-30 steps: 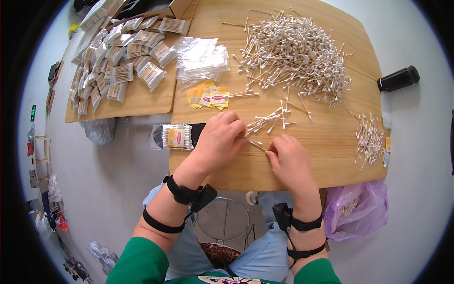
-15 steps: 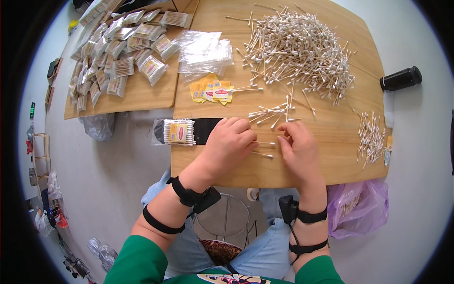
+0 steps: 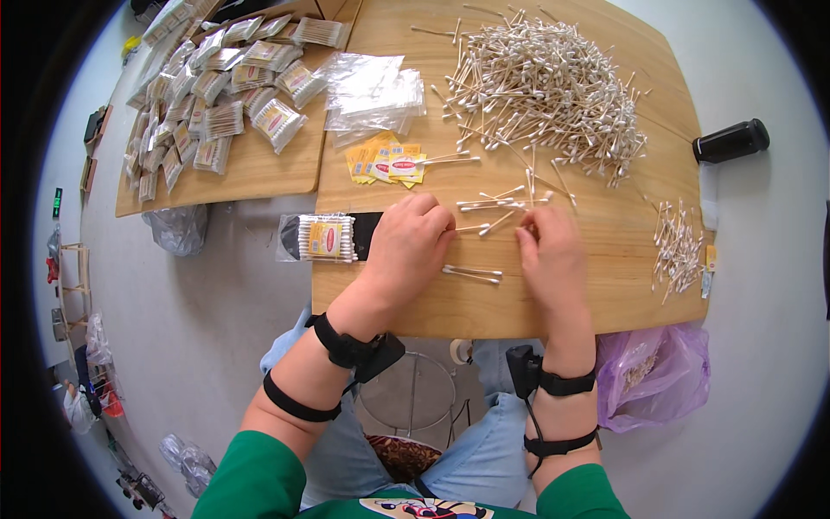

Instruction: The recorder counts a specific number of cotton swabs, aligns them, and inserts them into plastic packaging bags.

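My left hand (image 3: 410,235) is closed on the table, its fingertips on a cotton swab (image 3: 471,228) whose white tip points right. Just below lie a couple of loose cotton swabs (image 3: 472,275), side by side. My right hand (image 3: 553,251) hovers opposite with bent fingers, thumb and forefinger slightly apart and nothing seen between them. Between and beyond both hands is a small group of cotton swabs (image 3: 490,205). Left of my left hand, a clear bag of cotton swabs with a yellow card (image 3: 324,240) lies on a black strip (image 3: 367,235).
A large heap of cotton swabs (image 3: 545,86) covers the far right; a smaller pile (image 3: 677,251) lies near the right edge. Clear bags (image 3: 372,91), yellow cards (image 3: 380,162) and filled packs (image 3: 220,121) are at left. A black bottle (image 3: 731,141) stands out at right.
My left hand has shifted slightly left and my right hand slightly right and nearer the swab group. The pair of swabs below now lies free of my left hand.
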Motion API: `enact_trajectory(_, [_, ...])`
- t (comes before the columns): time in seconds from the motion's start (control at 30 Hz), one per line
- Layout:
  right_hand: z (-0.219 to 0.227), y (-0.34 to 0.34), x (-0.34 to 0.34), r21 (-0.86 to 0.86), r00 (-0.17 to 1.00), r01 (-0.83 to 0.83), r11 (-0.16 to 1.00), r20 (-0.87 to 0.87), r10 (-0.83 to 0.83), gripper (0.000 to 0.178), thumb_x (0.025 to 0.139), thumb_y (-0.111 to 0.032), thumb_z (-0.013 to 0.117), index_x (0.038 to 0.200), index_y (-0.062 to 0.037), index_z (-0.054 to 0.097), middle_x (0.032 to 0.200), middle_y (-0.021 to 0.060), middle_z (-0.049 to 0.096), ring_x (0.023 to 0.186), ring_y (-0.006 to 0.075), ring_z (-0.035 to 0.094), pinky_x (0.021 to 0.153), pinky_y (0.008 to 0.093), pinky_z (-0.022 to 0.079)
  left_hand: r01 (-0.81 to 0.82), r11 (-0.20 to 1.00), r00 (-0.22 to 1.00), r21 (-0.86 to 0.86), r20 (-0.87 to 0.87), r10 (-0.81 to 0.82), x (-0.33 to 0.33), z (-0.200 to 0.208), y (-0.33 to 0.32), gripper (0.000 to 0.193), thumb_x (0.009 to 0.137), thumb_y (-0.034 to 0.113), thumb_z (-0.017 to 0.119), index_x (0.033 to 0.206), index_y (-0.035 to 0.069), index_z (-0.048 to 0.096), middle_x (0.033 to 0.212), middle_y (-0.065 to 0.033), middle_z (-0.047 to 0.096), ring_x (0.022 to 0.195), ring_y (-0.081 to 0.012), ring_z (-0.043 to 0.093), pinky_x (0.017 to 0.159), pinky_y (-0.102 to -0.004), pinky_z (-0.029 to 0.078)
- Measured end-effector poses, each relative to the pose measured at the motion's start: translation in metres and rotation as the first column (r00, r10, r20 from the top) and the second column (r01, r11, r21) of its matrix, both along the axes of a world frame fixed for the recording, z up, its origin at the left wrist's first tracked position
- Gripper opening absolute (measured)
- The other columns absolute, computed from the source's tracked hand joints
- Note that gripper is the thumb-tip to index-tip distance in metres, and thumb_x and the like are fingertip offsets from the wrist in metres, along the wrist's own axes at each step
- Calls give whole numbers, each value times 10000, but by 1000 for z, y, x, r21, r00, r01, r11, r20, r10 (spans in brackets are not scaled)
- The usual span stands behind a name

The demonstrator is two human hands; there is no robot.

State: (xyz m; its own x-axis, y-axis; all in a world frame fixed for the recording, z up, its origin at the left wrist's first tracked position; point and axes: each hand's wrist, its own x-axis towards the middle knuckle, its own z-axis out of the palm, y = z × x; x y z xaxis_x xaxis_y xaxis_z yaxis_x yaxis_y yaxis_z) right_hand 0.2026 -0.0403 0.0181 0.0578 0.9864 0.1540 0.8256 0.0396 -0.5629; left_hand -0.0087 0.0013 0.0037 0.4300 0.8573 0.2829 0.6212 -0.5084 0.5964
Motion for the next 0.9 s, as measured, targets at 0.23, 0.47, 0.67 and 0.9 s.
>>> enact_trajectory(0.23, [-2, -1, 19, 85, 981, 187, 979, 32, -190, 155, 806, 9, 667, 944, -50, 632, 895, 119, 591, 877, 332, 597, 751, 433, 480, 198, 977, 980, -83, 46, -195, 0, 2, -4, 106, 786, 93, 737, 819, 51, 646, 850, -94, 598, 828, -307, 598, 750, -412, 487])
enact_trajectory(0.47, [12, 0, 6, 70, 993, -115, 991, -30, 117, 111, 761, 16, 693, 838, -56, 658, 866, 104, 583, 857, 307, 587, 748, 406, 480, 118, 992, 988, -44, 110, -113, 5, 9, 0, 123, 795, 95, 729, 888, 63, 655, 907, -99, 609, 859, -314, 598, 770, -406, 490])
enact_trajectory(0.67, [18, -4, 14, -15, 988, -153, 988, -36, 152, 108, 739, -5, 727, 802, -33, 644, 832, 103, 566, 833, 312, 572, 747, 404, 472, 89, 989, 996, 116, -4, -89, 14, 2, 10, 146, 816, 88, 708, 938, 64, 633, 1014, -84, 593, 963, -294, 581, 835, -401, 483])
enact_trajectory(0.9, [22, -14, 22, -92, 989, -148, 985, -35, 145, 100, 768, -15, 712, 798, -14, 617, 812, 125, 573, 822, 323, 580, 724, 423, 467, 58, 997, 997, 59, -45, -55, 8, -1, 9, 125, 796, 99, 725, 851, 65, 618, 939, -78, 582, 918, -290, 581, 813, -400, 479])
